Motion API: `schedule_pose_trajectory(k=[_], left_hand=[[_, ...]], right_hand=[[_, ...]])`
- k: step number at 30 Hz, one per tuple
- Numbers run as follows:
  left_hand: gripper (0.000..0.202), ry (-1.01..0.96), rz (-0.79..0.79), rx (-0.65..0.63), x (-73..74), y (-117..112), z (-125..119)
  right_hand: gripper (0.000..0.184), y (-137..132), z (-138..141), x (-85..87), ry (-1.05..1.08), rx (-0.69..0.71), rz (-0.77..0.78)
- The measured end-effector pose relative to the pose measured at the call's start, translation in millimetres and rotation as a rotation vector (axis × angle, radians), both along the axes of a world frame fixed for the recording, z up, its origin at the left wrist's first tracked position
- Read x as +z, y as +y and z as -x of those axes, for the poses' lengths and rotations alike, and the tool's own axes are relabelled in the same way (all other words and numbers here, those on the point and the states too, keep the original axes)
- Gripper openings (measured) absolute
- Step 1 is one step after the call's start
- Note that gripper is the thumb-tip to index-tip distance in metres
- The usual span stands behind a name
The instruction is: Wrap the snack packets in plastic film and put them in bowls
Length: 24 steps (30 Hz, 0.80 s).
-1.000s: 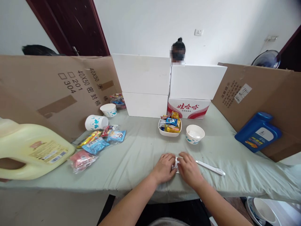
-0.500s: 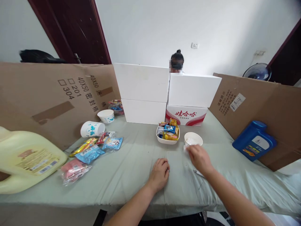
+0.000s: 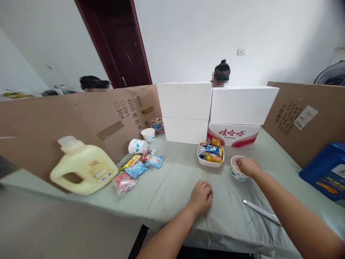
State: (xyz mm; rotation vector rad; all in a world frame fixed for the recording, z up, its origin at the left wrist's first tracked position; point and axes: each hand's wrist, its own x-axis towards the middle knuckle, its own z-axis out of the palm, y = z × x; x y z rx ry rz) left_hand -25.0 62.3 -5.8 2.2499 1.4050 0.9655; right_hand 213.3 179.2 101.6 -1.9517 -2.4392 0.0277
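My right hand (image 3: 248, 167) reaches over the rim of a white paper bowl (image 3: 238, 175) with blue leaf prints. Its fingers are pinched together, the tips down inside the bowl; whatever they hold is hidden there. My left hand (image 3: 202, 197) rests on the cloth nearer to me, fingers curled in and closed, with nothing showing in it. Beyond it and to the left of the bowl stands a white dish (image 3: 211, 164) heaped with wrapped snacks (image 3: 213, 151). A slim pale tool (image 3: 262, 211) lies on the cloth, partly under my right forearm.
Several snack packets (image 3: 137, 169), two printed paper bowls (image 3: 138, 146) and a yellow jug (image 3: 88, 169) are on the left. White boxes (image 3: 185, 104) stand at the back, cardboard panels (image 3: 113, 122) at the sides. At right is a blue bottle (image 3: 327, 172). Two people sit beyond.
My right hand, earlier beside the bowl's near rim with something whitish in its fingers, now has its fingertips inside the bowl. The view has turned left; my left hand stays on the cloth.
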Motion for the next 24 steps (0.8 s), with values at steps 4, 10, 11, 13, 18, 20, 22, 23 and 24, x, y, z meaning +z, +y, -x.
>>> schedule_pose_trajectory(k=[4,10,11,13,18,20,22,23,24], left_hand=[[0.021,-0.003,0.009,0.014,-0.6,-4,-4],[0.026,-0.016,0.085,0.225,16.8,12,28],[0.026,-0.004,0.099,0.292,25.5,21,46],[0.026,0.021,0.122,0.473,47.7,42,91],[0.029,0.08,0.259,0.878,103.9,82,196],[0.029,0.098,0.325,0.893,113.1,88,210],[0.027,0.108,0.36,0.819,110.5,88,200],[0.026,0.109,0.363,0.753,105.1,86,187],[0.026,0.107,0.356,0.673,97.5,82,169]], right_hand=[[0.042,-61,1,-32.0,0.087,0.011,-0.245],[0.047,-150,-31,-124.2,0.169,-0.08,-0.569],[0.05,-158,-39,-133.3,0.153,-0.115,-0.578],[0.055,-169,-51,-143.0,0.139,-0.164,-0.576],[0.055,-178,-54,-139.0,0.159,-0.197,-0.505],[0.055,-179,-49,-136.1,0.171,-0.209,-0.503],[0.054,-179,-47,-134.8,0.18,-0.216,-0.508],[0.053,-179,-46,-134.6,0.181,-0.217,-0.508],[0.052,-179,-45,-134.6,0.178,-0.217,-0.506]])
